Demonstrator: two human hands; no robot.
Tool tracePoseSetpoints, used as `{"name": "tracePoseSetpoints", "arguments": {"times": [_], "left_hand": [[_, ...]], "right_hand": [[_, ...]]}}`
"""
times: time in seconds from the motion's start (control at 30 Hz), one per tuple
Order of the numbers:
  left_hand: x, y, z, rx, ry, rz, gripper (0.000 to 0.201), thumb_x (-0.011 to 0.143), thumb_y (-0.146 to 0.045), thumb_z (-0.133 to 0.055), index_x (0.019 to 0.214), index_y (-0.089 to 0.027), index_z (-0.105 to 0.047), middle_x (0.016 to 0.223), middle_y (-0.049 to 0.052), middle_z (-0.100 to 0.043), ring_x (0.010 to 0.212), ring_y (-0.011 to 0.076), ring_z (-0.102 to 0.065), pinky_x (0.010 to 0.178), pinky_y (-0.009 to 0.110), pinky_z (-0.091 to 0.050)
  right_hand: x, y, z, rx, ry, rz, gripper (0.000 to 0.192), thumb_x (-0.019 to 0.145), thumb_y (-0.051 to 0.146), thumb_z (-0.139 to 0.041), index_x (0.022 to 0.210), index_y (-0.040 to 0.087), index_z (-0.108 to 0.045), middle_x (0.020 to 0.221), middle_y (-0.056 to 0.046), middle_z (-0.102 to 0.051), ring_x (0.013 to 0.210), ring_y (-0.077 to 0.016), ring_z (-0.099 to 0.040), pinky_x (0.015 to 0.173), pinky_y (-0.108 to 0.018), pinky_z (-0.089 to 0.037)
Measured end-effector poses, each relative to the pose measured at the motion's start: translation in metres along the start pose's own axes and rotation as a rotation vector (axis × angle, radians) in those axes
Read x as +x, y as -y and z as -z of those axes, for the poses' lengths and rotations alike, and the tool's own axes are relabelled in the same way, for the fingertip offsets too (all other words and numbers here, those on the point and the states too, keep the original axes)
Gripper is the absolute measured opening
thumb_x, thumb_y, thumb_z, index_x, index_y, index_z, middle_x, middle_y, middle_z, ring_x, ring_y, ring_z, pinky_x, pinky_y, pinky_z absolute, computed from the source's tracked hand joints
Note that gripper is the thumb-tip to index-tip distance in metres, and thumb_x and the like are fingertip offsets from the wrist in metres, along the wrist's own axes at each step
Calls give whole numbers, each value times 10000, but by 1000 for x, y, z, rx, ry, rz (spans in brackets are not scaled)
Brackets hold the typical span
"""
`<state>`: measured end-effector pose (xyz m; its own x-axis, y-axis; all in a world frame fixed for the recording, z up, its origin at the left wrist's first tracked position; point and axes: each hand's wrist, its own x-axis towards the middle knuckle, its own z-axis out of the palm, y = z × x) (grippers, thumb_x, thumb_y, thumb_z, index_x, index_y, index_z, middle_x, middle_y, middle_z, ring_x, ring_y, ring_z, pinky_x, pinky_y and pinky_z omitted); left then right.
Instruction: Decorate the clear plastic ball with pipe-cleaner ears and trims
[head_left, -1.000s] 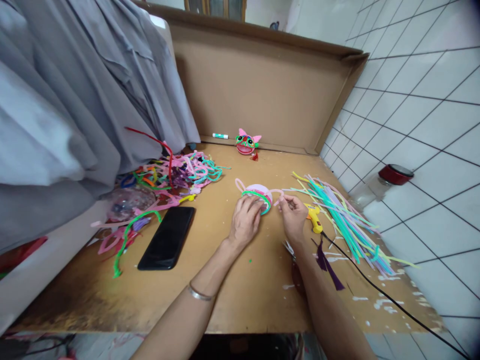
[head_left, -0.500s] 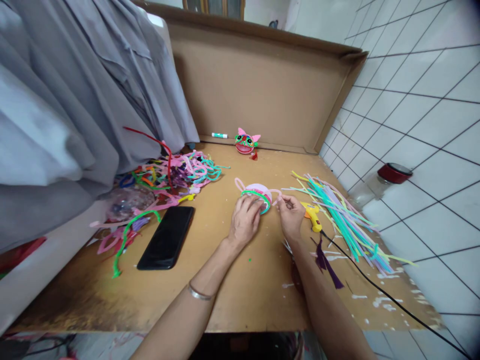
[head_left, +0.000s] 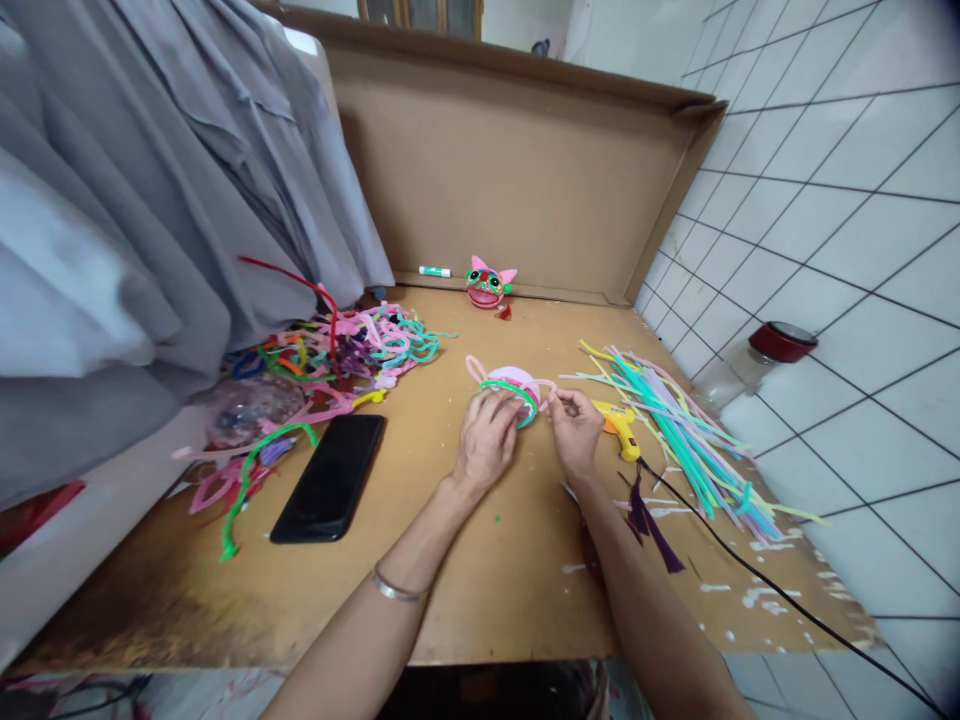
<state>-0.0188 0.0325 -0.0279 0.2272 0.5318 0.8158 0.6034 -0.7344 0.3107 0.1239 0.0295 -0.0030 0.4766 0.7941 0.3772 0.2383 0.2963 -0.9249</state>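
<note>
Pink pipe-cleaner head with a green band (head_left: 513,385) sits mid-table, half built: ears on, no face yet, unlike the finished pink-green head (head_left: 488,284) by the cardboard wall. Left hand (head_left: 486,440) presses it down; right hand (head_left: 574,430) pinches its pink side loop.

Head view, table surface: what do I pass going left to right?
Black phone → left hand → right hand → yellow glue gun → straight pipe cleaners → red-lidded jar.
</note>
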Motion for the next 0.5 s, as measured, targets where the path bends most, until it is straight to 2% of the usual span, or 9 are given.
{"name": "tracePoseSetpoints", "arguments": {"times": [0.23, 0.5], "left_hand": [[0, 2, -1, -10, -6, -17, 269, 897, -128, -492, 1130, -184, -613, 1137, 106, -629, 1114, 234, -540, 1000, 459, -472], [1, 1, 0, -27, -14, -22, 265, 885, -111, -509, 1120, -172, -616, 1140, 111, -634, 1118, 233, -535, 1003, 449, -477]], "right_hand": [[-1, 3, -1, 42, -14, 23, 193, 709, 383, -644, 775, 201, -652, 735, -22, -726, 660, -171, -659, 688, -320, -553], [2, -6, -3, 115, -13, 7, 185, 714, 370, -657, 769, 195, -635, 705, -12, -706, 668, -169, -669, 698, -323, -566]]}}
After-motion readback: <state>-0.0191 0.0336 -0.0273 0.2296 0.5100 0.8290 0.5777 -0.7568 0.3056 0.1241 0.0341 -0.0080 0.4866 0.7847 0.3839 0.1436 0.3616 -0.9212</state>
